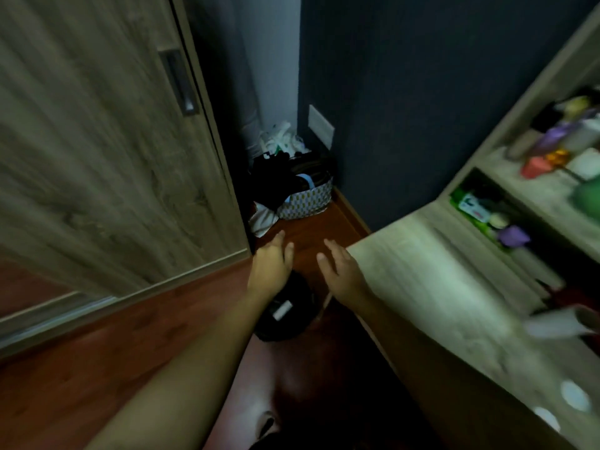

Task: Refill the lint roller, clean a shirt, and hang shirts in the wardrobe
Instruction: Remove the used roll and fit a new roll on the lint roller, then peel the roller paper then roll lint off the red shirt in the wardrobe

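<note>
as both arms stretch out, the left hand (pixel 271 267) and right hand (pixel 341 271) hang with fingers (pixel 331 246) loose and spread, holding nothing. wardrobe door (pixel 113 157) stands just left of them. ahead, well apart, a patterned basket (pixel 306 204) of dark clothes (pixel 276 183) fills the corner; a narrow strip of floor (pixel 308 232) runs between wardrobe and desk (pixel 422 271).

A: Where's the laundry basket (pixel 305 200)?
B: On the floor (pixel 130 336), in the far corner; wardrobe door (pixel 107 151) left of it, shelf unit (pixel 422 254) right.
A: Behind it?
B: A plastic bag (pixel 281 138), against the wall (pixel 406 108).
</note>
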The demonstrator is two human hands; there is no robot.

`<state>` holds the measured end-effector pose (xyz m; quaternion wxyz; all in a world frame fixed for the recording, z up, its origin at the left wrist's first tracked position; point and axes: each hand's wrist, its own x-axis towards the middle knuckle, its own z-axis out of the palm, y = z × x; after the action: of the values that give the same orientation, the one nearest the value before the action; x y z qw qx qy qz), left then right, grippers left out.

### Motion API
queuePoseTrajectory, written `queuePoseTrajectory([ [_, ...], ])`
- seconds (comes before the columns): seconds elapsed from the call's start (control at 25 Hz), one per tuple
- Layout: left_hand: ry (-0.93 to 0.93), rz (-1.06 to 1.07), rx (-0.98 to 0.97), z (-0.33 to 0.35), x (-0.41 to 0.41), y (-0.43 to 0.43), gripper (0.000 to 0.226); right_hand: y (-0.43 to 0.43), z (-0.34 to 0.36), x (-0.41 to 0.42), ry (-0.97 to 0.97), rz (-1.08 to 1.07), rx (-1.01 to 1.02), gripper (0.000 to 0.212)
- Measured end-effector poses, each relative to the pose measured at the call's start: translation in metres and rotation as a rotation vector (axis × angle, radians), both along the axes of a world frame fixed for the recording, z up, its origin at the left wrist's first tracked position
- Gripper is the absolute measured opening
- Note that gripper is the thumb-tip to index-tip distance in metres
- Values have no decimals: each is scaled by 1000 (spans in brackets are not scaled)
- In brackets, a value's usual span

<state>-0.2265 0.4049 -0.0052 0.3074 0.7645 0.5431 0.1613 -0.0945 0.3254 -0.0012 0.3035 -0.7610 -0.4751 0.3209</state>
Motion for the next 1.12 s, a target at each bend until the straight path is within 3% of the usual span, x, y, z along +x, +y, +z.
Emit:
queuePoseTrajectory([
  [0.28,-150,-39,108,45,89,-132,45,-142,50,86,-122,0,190,46],
  [0.68,-22,-199,-25,14,214,-321,46,-336,22,243,-48,-127,140,38],
  [0.8,59,-311,-31,1,230,-346,46,-346,11,288,-64,-205,63,41],
  [0.96,87,-511,-14,-10,253,-371,41,-312,14,319,-20,-239,79,67],
  [1.12,327,-595,52,-32,266,-382,47,-275,-3,331,69,-195,31,85],
])
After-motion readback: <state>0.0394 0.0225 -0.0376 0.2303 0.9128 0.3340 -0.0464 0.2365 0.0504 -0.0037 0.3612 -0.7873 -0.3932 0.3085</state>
